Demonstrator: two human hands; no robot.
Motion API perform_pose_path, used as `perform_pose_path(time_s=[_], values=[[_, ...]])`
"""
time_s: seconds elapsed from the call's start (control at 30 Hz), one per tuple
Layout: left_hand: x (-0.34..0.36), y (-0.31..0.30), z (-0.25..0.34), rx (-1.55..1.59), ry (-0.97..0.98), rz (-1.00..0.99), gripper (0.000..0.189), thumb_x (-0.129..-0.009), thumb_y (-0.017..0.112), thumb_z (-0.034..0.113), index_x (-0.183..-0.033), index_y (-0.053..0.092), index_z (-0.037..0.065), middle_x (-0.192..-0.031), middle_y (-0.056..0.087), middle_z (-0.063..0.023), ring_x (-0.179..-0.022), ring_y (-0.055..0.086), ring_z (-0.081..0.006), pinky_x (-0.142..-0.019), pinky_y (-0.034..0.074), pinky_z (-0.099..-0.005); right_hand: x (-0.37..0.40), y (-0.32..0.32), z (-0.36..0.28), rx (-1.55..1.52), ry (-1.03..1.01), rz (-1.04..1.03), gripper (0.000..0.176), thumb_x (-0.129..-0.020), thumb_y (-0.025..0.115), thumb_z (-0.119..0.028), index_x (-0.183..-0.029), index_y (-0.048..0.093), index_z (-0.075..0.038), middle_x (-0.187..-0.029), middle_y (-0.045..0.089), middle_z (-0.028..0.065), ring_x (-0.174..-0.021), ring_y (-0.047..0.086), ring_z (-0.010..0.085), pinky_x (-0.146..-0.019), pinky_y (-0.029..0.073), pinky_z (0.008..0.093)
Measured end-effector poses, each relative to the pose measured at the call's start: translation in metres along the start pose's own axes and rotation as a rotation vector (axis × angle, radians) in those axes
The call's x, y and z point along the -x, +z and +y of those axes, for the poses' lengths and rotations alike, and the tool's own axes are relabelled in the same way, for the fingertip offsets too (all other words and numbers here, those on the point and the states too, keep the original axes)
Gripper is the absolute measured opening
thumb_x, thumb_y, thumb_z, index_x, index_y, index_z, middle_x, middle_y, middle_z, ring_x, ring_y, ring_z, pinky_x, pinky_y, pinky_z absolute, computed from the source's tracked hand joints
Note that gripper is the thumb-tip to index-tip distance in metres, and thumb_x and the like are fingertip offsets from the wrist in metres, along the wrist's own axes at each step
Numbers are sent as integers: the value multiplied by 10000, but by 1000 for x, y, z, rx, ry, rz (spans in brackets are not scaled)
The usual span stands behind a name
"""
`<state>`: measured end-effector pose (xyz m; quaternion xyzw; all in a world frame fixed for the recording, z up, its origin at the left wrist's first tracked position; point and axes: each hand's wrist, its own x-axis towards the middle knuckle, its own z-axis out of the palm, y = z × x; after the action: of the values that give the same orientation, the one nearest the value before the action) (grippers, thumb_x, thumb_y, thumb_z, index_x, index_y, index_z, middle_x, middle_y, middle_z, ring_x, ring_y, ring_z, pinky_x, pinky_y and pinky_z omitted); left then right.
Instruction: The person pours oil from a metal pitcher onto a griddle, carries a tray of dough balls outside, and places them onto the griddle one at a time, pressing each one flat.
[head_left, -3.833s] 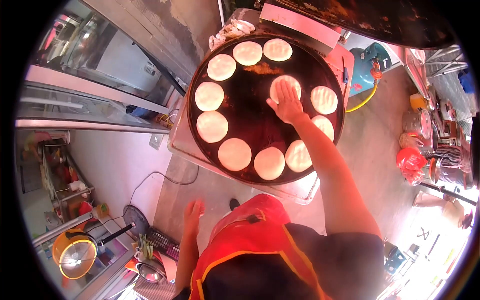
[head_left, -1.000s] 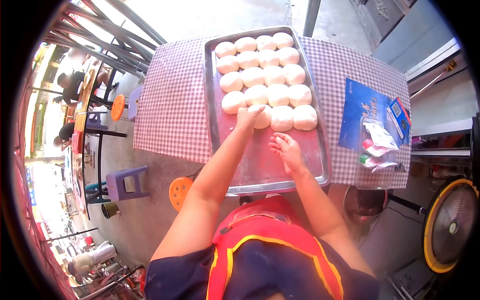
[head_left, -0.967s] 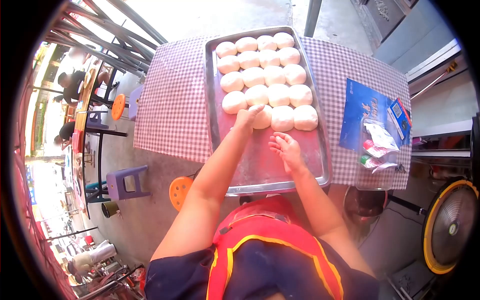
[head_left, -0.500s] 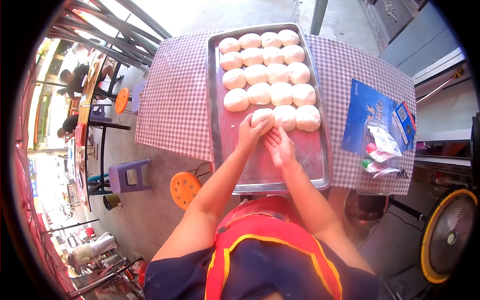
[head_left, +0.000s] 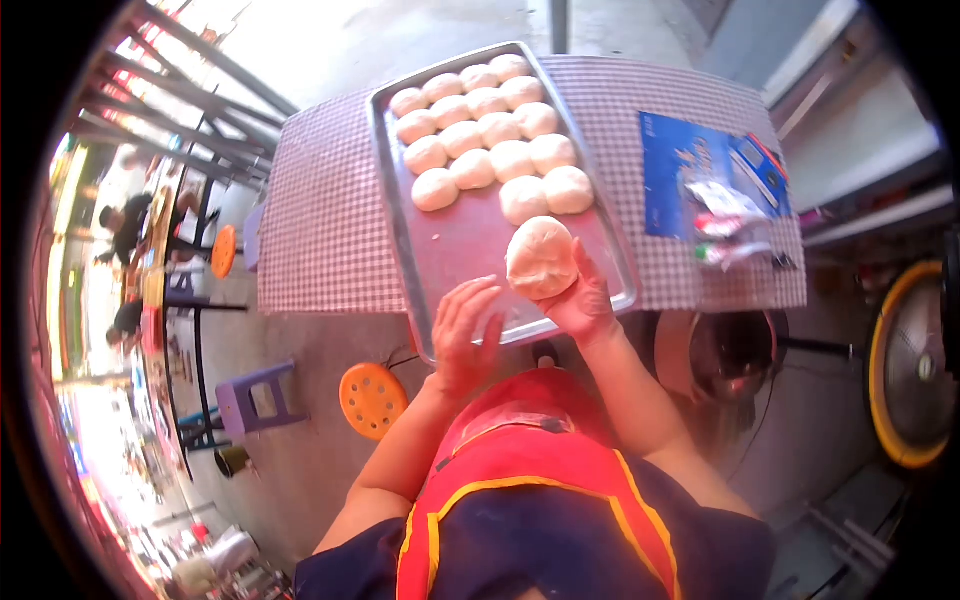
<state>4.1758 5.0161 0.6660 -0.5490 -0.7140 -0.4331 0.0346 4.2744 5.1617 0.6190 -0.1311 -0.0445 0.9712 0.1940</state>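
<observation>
Here, nearest me, red apron (head_left: 520,470) below the tray's near edge; orange stool (head_left: 372,400) on the ground under the tray's near left corner.

My left hand (head_left: 465,335) is over the near rim of the tray (head_left: 400,250), palm up, fingers spread wide, holding nothing; its fingertips (head_left: 482,292) sit just beside the dough ball, contact unclear.

My right hand (head_left: 585,305) is over the tray's near right corner, fingers cupped under and around the dough ball (head_left: 541,258); the ball is lifted clear of the tray floor, round, pale, lightly floured.

Bare metal on the near half of the tray; the other dough pieces (head_left: 470,125) fill its far half in close rows, touching one another.

Checked cloth (head_left: 320,220) lies under the tray and shows on both sides of it; a blue sheet (head_left: 690,165) with small packets on it lies on the cloth right of the tray.

Yellow-rimmed fan (head_left: 910,360) stands well to the right of the tray; people sit at tables far to its left, too small to detail.
</observation>
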Motion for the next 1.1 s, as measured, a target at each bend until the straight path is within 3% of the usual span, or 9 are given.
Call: perform_pose_path(time_s=[0.2,0.33,0.6,0.67,0.73,0.8,0.87,0.93,1.1], values=[[84,18,41,256,137,-40,237,-796,594,-21,-1032,589,-1,-1012,618,-149,-922,594,-300,-812,472,-351,185,-43,25,108,-323,7,496,-828,637,-283,-1228,466,-44,-1175,546,91,-1094,523,241,-942,427,415],[183,76,89,611,-22,-403,180,-865,564,29,-1040,590,-2,-982,633,-125,-902,607,-211,-805,474,-307,366,-100,119,49,-616,219,457,-756,697,-170,-1157,517,-41,-1053,598,92,-969,579,235,-848,485,420],[411,156,91,429,434,-1135,212,-877,553,169,-1023,583,18,-823,613,-94,-723,587,-157,-631,474,-297,656,-189,350,-442,-1113,862,404,-753,695,-76,-1117,532,-15,-1012,625,125,-948,613,252,-807,518,433],[448,148,106,495,44,-1487,206,-858,547,161,-1006,603,29,-740,591,-80,-618,554,-132,-554,452,-285,712,-221,401,-381,-1352,984,395,-780,670,-101,-1139,531,-10,-1034,623,125,-970,609,239,-833,508,421],[480,145,121,431,66,-1533,151,-803,558,133,-886,634,32,-675,567,-68,-554,522,-124,-512,431,-284,766,-187,441,-460,-1522,970,381,-793,655,-119,-1140,538,-14,-1058,617,118,-990,601,242,-850,500,394],[502,155,142,234,229,-1560,125,-776,566,122,-824,641,34,-669,570,-70,-557,530,-141,-518,437,-295,828,-239,498,-235,-1641,1192,373,-794,645,-134,-1133,546,-13,-1081,609,107,-1011,592,229,-857,492,384],[536,187,153,229,275,-1538,100,-760,568,110,-781,629,34,-665,567,-71,-561,538,-157,-521,439,-305,887,-237,551,1141,-1244,2375,368,-796,635,-171,-1117,557,-9,-1034,610,90,-968,598,214,-835,500,350],[575,206,193,220,372,-1549,81,-748,571,100,-747,614,32,-660,564,-74,-567,546,-173,-525,442,-316,966,-267,590,-343,-1885,1446,381,-792,677,-193,-1123,580,-30,-1043,613,69,-959,596,196,-808,497,337],[676,218,337,315,250,-1737,59,-775,575,101,-754,573,45,-649,532,-26,-584,517,-122,-517,413,-264,1160,-279,671,-743,-2217,1444,323,-809,643,-157,-1104,534,-85,-926,579,34,-873,567,161,-669,496,317]])
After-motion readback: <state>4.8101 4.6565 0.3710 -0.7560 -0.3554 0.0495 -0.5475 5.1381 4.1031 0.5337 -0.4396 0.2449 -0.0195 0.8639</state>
